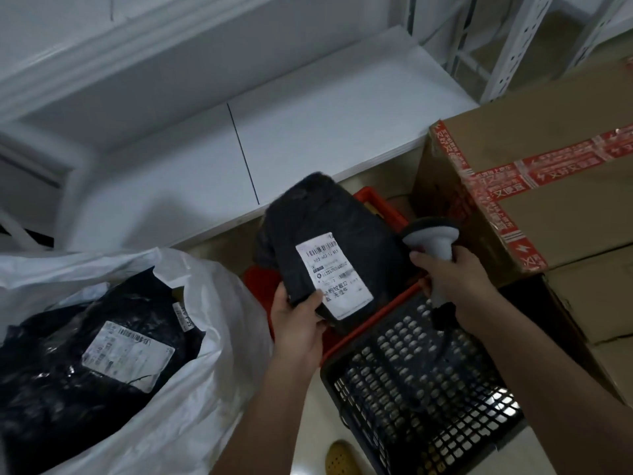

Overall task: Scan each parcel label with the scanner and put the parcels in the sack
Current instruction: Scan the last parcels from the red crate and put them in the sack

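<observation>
Scanning now | our left hand (297, 323) pinches the black parcel (329, 248) by its lower corner, above the basket (421, 378) | right hand (455, 282) wraps the scanner (432, 238) | we should level the label (334, 275), aim squarely at its barcode | sack (212, 303) waits left.

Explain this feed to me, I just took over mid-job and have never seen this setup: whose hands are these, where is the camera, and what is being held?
There is no machine: the one view comes from a camera worn on a person's head, looking down. The left hand grips a black parcel with its label facing up. The right hand holds a grey scanner beside it. Below is a black and red basket. At left, a white sack already holds labelled parcels. Cardboard boxes stand at right.
</observation>
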A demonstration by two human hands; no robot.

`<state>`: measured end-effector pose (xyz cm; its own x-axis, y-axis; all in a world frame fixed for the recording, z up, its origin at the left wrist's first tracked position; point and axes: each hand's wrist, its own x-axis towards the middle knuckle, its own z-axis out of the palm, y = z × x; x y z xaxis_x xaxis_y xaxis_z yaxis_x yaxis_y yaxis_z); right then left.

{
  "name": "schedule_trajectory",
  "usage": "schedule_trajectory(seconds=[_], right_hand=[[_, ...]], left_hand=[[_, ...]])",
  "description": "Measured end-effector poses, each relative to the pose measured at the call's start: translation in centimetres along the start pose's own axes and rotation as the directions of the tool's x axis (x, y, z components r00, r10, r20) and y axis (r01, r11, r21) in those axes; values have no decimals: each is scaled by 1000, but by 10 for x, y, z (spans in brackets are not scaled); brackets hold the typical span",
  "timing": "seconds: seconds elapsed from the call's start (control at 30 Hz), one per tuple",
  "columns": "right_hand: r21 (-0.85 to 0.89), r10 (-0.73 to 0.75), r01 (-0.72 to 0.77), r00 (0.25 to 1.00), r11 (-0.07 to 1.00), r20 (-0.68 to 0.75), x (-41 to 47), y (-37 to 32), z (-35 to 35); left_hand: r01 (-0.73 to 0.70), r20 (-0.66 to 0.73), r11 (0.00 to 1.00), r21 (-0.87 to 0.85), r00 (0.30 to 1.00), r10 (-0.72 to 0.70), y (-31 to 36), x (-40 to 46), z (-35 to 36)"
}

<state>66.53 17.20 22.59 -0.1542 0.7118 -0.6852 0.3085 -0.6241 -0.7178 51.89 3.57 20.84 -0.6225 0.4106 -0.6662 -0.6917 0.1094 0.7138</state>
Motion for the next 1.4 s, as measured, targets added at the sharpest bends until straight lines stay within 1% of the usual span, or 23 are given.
schedule_trajectory(seconds=[0.07,0.1,0.2,0.27,0.37,0.47,0.67,0.83,1.03,1.13,1.2,1.27,1.3,1.37,1.4], right_hand=[[-46,77,-75,996,996,42,-4,-14,-4],[-62,93,-89,993,994,70,-7,-21,-5],[-15,61,-59,979,998,192,-21,-40,-9],[18,44,-52,954,999,297,-33,-51,-13],[-8,-7,12,896,1000,443,-47,-65,-13],[-24,-85,111,862,994,500,-56,-76,-12],[13,-152,170,836,985,528,-70,-89,-10],[86,-156,130,837,988,524,-75,-92,-8],[59,-162,154,837,986,523,-80,-94,-3],[33,-165,175,830,984,533,-84,-96,1],[48,-178,181,823,982,539,-89,-98,5],[96,-170,140,830,985,532,-92,-100,11],[115,-154,110,836,987,527,-94,-102,15],[128,-119,61,846,990,519,-96,-106,24],[127,-106,46,850,991,516,-96,-107,28]], left_hand=[[-48,15,998,34,999,47,10,7,-4],[-63,16,997,44,998,62,14,10,-5],[-96,20,994,48,995,95,22,19,-9],[-93,8,996,17,996,93,25,24,-9],[-80,-32,997,-19,996,79,26,30,-9],[-77,-48,997,-27,996,76,26,33,-9],[-66,-64,998,-18,996,65,24,37,-11],[-70,-77,997,-40,995,66,23,35,-13],[-81,-72,995,-56,994,76,26,28,-19],[-84,-96,995,-56,992,79,32,24,-22],[-91,-105,994,-61,991,84,39,15,-23],[-139,-114,986,-89,985,129,51,5,-27],[-192,-134,974,-117,975,176,59,1,-33],[-324,-235,935,-147,929,285,76,-7,-47],[-384,-328,911,-150,889,320,85,-12,-57]])
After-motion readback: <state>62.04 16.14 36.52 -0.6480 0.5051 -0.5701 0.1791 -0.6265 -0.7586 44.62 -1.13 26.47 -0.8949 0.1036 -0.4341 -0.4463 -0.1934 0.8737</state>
